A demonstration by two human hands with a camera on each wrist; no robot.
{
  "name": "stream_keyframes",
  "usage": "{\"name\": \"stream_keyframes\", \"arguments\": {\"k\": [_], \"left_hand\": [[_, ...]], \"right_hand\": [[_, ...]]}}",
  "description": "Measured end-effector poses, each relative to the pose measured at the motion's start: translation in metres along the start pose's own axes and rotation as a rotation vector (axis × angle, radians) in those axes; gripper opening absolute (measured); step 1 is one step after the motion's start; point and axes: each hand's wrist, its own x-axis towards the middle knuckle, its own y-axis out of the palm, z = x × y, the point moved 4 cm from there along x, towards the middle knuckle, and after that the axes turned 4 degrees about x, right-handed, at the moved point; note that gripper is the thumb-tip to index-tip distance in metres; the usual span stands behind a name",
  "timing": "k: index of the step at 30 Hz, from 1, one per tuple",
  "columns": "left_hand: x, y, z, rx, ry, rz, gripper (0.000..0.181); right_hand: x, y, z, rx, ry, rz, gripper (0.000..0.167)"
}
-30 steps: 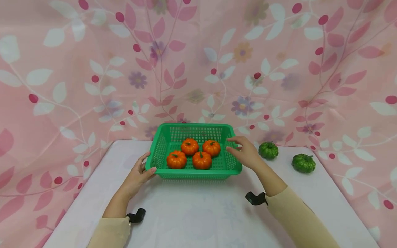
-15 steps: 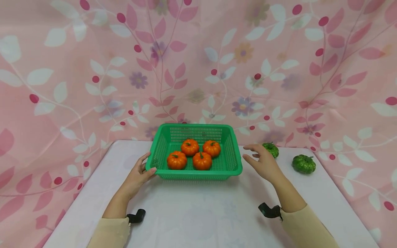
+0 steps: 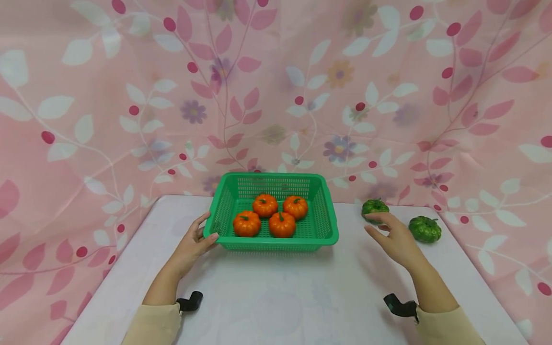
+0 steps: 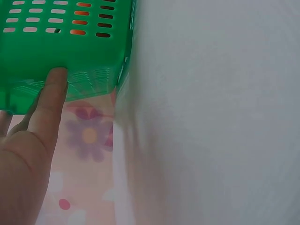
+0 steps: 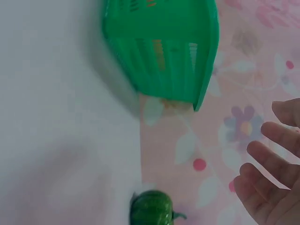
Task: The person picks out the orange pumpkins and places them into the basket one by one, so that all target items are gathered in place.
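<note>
A green plastic basket (image 3: 271,241) stands on the table and holds several small orange pumpkins (image 3: 282,224). My left hand (image 3: 189,247) holds the basket's near left corner, its thumb at the front and its fingers along the left side. In the left wrist view the thumb (image 4: 52,101) lies straight against the basket's outside wall. My right hand (image 3: 397,240) hovers over the table right of the basket, fingers spread and loosely bent, with nothing in them. Just beyond it sits one green pumpkin (image 3: 374,209), partly covered by the fingers. Another green pumpkin (image 3: 424,229) lies to its right.
A white cloth covers the table (image 3: 267,292). Close behind it hangs a pink floral curtain (image 3: 276,96), which also runs along both sides. Each wrist carries a small black camera (image 3: 189,302).
My right hand has left the basket's right side and moved rightward, near the green pumpkins. My left hand stays at the basket's corner. The basket and orange pumpkins have not moved.
</note>
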Motion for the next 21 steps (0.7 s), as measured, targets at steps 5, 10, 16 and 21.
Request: {"name": "stream_keyframes", "arguments": {"k": [5, 10, 16, 21], "left_hand": [[0.001, 0.003, -0.003, 0.014, 0.02, 0.003, 0.082], [0.001, 0.004, -0.005, 0.028, 0.036, -0.003, 0.081], [-0.003, 0.004, -0.007, 0.064, 0.036, -0.012, 0.079], [-0.005, 0.004, -0.007, 0.107, 0.033, -0.024, 0.079]], "right_hand": [[-0.012, -0.011, -0.013, -0.109, -0.019, -0.034, 0.035], [-0.023, -0.022, -0.027, -0.189, -0.025, -0.075, 0.034], [-0.031, -0.032, -0.039, -0.248, -0.005, -0.101, 0.034], [-0.036, -0.037, -0.049, -0.296, -0.013, -0.137, 0.033]]}}
